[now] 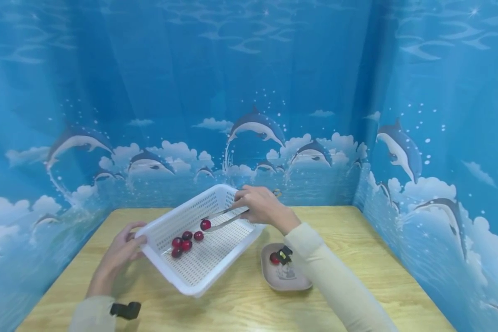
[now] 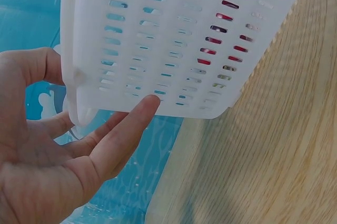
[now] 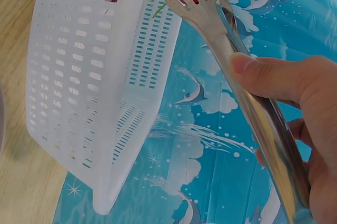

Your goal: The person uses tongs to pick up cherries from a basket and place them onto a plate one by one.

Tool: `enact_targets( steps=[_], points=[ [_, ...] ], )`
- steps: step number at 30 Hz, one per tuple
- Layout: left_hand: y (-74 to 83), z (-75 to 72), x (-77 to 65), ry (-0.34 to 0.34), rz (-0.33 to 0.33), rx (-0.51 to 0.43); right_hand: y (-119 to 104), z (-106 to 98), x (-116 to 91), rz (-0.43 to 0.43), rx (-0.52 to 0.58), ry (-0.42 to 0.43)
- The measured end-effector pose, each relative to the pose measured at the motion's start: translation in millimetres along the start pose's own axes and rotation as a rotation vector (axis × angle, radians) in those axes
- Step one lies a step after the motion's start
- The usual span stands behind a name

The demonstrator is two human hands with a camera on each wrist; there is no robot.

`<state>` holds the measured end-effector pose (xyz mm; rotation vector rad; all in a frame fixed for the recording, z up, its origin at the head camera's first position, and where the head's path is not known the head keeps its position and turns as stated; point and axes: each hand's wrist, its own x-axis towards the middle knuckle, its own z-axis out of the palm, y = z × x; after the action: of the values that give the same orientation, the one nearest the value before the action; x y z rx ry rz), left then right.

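Note:
A white slotted plastic basket point(image 1: 162, 273) is held up off the table, tilted. My left hand point(image 1: 118, 251) grips the rim at its left end; in the left wrist view the fingers of my left hand point(image 2: 63, 166) reach beneath the basket's wall. Several dark red cherries point(image 1: 186, 245) lie together in it. With my right hand point(image 1: 262, 206) I hold metal tongs point(image 3: 268, 134) over the basket's far side. One cherry point(image 1: 205, 224) is between the tong tips; in the right wrist view, red shows through the slots of the tong head.
On the wooden table point(image 1: 348, 258) a small squarish plate point(image 1: 290, 285) stands right of the basket, partly behind my right forearm. It bears a red cherry point(image 1: 274, 258). A blue dolphin-print curtain point(image 1: 191, 92) encloses the table's back and sides.

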<state>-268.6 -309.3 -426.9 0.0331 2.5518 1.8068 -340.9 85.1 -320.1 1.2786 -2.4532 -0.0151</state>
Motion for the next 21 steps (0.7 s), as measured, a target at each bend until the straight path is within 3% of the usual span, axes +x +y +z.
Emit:
enact_targets(
  steps=[21],
  points=[
    [2.5,2.1,0.7,0.01,-0.008,-0.007,8.8,-7.3,-22.8,0.008,0.031,0.059]
  ],
)
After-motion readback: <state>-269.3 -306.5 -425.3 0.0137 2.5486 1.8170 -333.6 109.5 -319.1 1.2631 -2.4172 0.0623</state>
